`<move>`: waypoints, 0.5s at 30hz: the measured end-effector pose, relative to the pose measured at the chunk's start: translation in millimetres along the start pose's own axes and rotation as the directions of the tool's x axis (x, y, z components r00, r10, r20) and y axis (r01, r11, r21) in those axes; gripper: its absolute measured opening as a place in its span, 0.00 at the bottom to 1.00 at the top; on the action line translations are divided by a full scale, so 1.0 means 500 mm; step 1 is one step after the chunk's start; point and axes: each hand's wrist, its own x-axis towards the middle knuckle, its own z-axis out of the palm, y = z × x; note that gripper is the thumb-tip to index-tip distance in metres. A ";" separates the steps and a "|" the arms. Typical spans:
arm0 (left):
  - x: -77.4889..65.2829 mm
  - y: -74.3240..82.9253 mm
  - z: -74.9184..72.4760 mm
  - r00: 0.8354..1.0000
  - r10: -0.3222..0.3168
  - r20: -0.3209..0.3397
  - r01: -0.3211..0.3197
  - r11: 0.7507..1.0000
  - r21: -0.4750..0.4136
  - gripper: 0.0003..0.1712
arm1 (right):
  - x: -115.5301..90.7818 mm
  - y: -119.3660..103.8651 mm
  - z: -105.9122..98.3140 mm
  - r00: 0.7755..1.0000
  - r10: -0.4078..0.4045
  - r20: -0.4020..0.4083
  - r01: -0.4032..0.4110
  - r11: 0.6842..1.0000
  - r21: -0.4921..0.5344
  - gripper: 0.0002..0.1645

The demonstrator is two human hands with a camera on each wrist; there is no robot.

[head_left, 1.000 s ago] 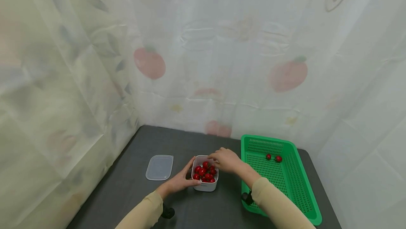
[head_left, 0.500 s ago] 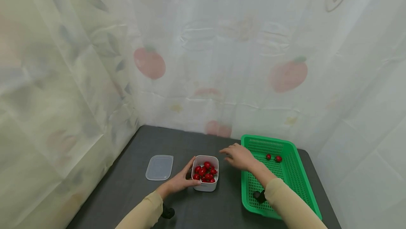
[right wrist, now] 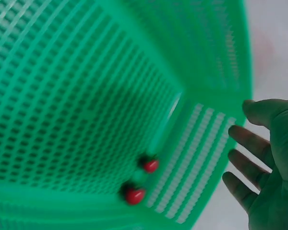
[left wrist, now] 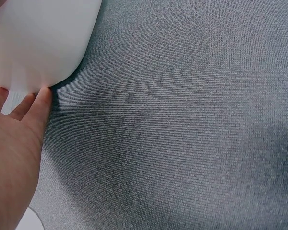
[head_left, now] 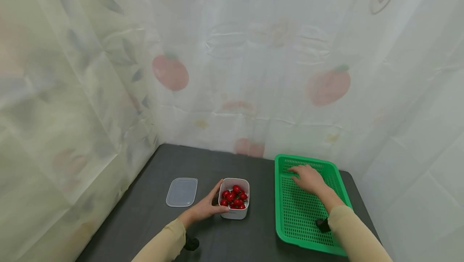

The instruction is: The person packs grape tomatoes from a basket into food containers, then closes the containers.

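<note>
My left hand holds a white square food container at its left side, thumb at the front and fingers along the wall. In the left wrist view its fingertips press the container's smooth white wall. Several cherry tomatoes lie inside the container. Over the green basket my right hand hovers, fingers spread, holding nothing. Two cherry tomatoes sit in the basket's corner in the right wrist view, one beside the other; the hand hides them in the head view.
A translucent square lid lies flat on the dark grey table, left of the container. The basket stands at the table's right side. A pale printed curtain hangs behind and along both sides.
My right hand has moved right, from over the container to above the basket. One more cherry tomato shows at the back of the container. The left hand and container have stayed put.
</note>
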 end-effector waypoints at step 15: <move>-0.007 0.005 -0.001 1.000 -0.004 0.000 0.004 1.000 0.006 0.62 | -0.046 0.095 0.046 0.929 0.321 0.185 -0.332 0.943 0.028 0.37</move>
